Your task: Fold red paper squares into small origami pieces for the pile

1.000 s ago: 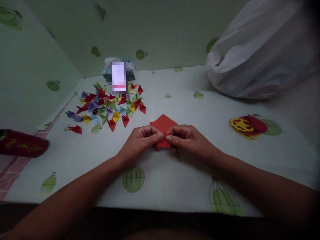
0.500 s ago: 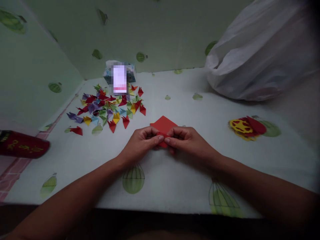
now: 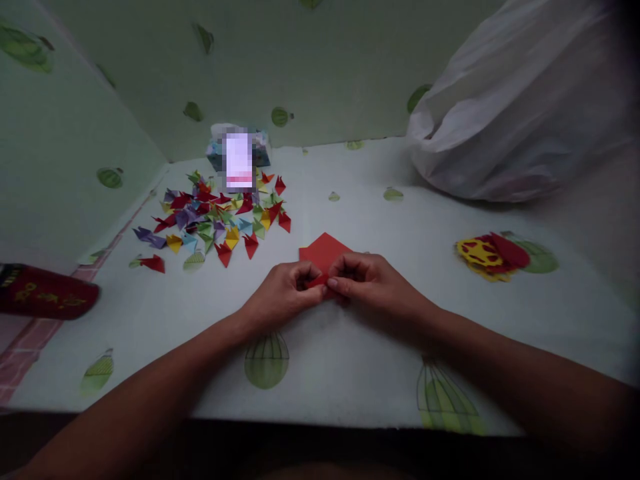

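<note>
A red square of paper (image 3: 324, 247) lies before me with one corner pointing away; its near part is hidden by my fingers. Between my fingertips is a small red piece of folded paper (image 3: 318, 281); I cannot tell whether it is part of the square or separate. My left hand (image 3: 284, 291) pinches its left side, thumb and curled forefinger closed on it. From the right, my right hand (image 3: 376, 281) presses thumb and fingers on it, close against the left fingertips. Folded paper cranes (image 3: 233, 236) in many colours lie heaped beyond my left hand.
A lit phone (image 3: 239, 160), blurred out, leans on a tissue box (image 3: 263, 148) at the back. On the right are yellow and red paper cut-outs (image 3: 479, 253) and a large white plastic bag (image 3: 493, 133). A dark red can-like container (image 3: 53, 291) lies at the left edge.
My left thumb has shifted down and slightly right, opening a gap below its forefinger that shows more red paper. The right hand has moved slightly left, covering more of the square.
</note>
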Tool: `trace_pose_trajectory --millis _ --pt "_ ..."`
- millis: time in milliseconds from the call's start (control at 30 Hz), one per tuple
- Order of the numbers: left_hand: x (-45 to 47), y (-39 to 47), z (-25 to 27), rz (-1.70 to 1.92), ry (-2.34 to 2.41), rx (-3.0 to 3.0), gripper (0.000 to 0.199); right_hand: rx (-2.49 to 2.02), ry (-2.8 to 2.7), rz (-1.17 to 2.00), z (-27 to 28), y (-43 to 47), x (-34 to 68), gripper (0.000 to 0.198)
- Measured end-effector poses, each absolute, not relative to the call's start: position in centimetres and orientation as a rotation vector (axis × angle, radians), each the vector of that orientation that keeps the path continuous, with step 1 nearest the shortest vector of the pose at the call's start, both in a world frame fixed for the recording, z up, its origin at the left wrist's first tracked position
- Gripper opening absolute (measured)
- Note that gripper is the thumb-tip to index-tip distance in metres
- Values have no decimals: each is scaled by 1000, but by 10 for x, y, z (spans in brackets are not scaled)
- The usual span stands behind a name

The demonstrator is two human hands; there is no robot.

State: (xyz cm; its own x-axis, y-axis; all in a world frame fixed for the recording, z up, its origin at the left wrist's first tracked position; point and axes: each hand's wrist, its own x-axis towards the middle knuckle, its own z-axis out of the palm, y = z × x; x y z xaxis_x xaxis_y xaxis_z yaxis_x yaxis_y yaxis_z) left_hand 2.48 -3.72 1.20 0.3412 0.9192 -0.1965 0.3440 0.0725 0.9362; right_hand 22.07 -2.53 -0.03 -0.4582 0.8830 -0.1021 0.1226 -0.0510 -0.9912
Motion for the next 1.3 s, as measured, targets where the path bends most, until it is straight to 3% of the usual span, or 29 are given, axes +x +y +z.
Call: trace_pose_trajectory --millis 300,500,1300 --pt "26 -36 11 817 1034 1233 19 -1084 -1400 1709 6 -27 217 17" --pt "28 -39 9 955 1028 1182 30 -1063 -1318 1743 5 -27 218 19" --pt "28 -39 8 999 1067 1309 17 -1007 -1183 1825 1 -29 216 21"
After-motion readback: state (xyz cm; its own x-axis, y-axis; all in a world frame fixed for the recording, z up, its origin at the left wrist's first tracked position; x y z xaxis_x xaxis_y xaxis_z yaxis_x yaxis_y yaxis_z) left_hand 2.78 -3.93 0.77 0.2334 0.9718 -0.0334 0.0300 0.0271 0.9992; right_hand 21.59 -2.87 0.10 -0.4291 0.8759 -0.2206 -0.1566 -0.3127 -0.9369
